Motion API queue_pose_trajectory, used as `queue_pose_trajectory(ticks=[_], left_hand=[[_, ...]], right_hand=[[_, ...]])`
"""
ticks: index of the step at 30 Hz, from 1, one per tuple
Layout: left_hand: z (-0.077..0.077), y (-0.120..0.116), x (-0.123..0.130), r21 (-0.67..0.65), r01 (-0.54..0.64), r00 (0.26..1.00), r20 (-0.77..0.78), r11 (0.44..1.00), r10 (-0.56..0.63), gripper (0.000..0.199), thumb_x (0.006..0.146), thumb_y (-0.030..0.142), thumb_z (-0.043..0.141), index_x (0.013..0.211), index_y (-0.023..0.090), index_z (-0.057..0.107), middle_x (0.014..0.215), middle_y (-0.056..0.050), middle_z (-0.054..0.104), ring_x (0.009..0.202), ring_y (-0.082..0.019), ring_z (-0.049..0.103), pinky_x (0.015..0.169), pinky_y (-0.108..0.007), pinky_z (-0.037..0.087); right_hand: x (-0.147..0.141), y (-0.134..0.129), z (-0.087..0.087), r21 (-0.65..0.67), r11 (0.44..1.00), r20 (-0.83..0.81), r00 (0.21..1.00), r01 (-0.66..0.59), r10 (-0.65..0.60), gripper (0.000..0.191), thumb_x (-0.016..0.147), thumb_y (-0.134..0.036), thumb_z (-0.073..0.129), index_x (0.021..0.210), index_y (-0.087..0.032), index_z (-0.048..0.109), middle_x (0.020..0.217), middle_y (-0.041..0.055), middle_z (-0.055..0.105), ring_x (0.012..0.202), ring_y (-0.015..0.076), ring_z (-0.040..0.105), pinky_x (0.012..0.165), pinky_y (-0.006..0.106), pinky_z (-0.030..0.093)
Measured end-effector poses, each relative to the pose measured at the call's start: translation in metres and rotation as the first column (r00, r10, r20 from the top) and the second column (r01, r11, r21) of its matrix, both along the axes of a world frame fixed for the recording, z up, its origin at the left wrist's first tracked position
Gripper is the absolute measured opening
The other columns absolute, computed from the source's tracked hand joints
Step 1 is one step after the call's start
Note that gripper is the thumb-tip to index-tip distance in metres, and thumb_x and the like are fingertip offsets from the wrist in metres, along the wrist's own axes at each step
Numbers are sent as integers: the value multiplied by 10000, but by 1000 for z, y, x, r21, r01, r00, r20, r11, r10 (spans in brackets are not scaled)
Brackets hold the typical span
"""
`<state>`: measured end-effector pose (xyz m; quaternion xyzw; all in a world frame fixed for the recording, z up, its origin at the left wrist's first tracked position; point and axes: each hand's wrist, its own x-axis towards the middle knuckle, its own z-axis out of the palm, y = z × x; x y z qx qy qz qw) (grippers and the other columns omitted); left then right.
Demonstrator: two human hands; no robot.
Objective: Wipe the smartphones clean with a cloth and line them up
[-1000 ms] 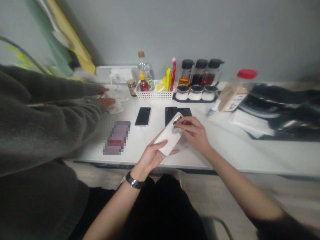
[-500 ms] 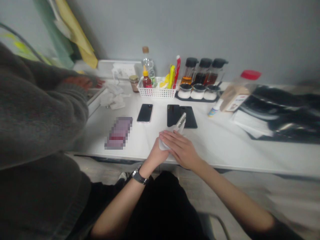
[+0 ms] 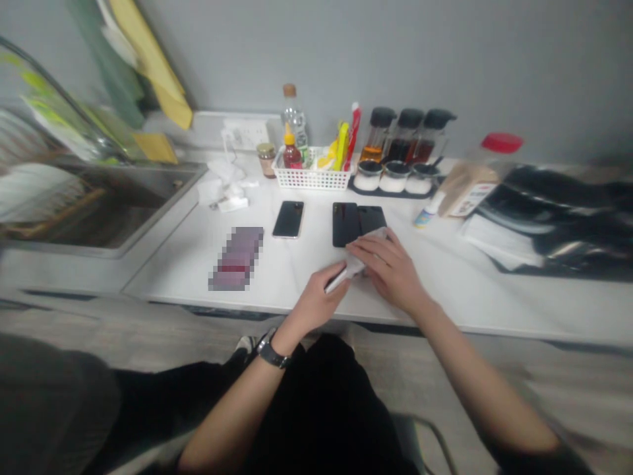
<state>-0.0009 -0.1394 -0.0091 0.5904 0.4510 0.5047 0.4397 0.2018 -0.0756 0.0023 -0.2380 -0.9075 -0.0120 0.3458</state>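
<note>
A steel sink [image 3: 99,211] lay at the far left, beside the white table [image 3: 163,280]. On the table stood crumpled tissues [image 3: 223,186], then a pixelated object [image 3: 236,258] and a black phone [image 3: 288,219]. The left hand [image 3: 316,302] was curled, pinching one end of a slim pale object [image 3: 336,279] near the table's front edge. The object's other end disappeared into a white cloth [image 3: 360,262], just below two more black phones [image 3: 352,224]. The right hand [image 3: 390,272] was spread over the cloth, its fingers pressing down. The hold looked sound: one hand steadied the object while the other kept broad, even pressure on it, close to the phones but not disturbing them.
</note>
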Motion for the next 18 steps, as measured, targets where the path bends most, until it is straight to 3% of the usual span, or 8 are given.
queue_pose_trajectory(ticks=[2,5,8,11,13,15,16,18], left_hand=[[8,-1,-4,-31,30,998,64,999,-28,363,961,296,716,1304,190,768,1375,-95,768,1291,-304,690,1186,-414,478],[16,1,-13,-78,97,987,135,992,-86,435,924,306,791,1346,202,756,1426,-114,744,1348,-303,676,1203,-417,472],[19,7,-25,-130,236,947,255,963,-197,615,808,331,926,1386,233,739,1537,-121,671,1448,-331,607,1204,-414,471],[17,17,-34,-243,435,801,545,867,-249,667,841,572,865,1390,217,735,1622,-155,588,1432,-383,623,1108,-420,548],[15,24,-35,-341,585,679,702,736,-214,643,931,672,712,1315,159,765,1551,-199,643,1312,-397,710,963,-399,612],[14,30,-33,-388,676,621,758,626,-201,496,991,552,674,1202,120,794,1364,-208,759,1167,-366,783,820,-345,630],[14,31,-31,-380,683,611,765,624,-203,375,995,431,691,1163,115,800,1264,-191,800,1110,-336,803,797,-324,629],[14,30,-26,-325,625,609,771,710,-184,239,961,220,708,1158,118,798,1154,-147,832,1058,-283,814,885,-325,634]], right_hand=[[11,13,10,-40,999,9,1000,-21,21,407,1064,-195,543,1418,-311,709,1251,86,805,1205,277,745,1244,639,461],[22,26,27,-149,982,34,992,-113,119,295,1073,-264,568,1278,-275,779,1149,92,817,1077,265,759,1020,494,626],[26,27,40,-193,969,-2,988,-155,157,287,1081,-301,558,1236,-268,797,1138,103,822,1028,262,760,878,418,640],[26,25,43,-143,977,-86,986,-156,145,279,1076,-296,573,1232,-287,805,1126,88,829,1004,251,765,863,402,637],[25,23,40,-94,984,-125,982,-151,138,272,1070,-286,591,1232,-302,809,1105,77,834,985,244,771,847,400,642],[23,20,35,-62,988,-150,980,-139,129,270,1071,-295,598,1224,-324,818,1095,64,843,981,243,786,856,413,655],[23,18,32,-61,988,-149,980,-140,129,270,1072,-303,602,1232,-338,818,1111,55,848,1004,247,795,884,427,662],[23,14,28,-86,983,-115,982,-163,153,296,1074,-302,615,1304,-363,790,1207,34,843,1113,253,798,987,461,661]])
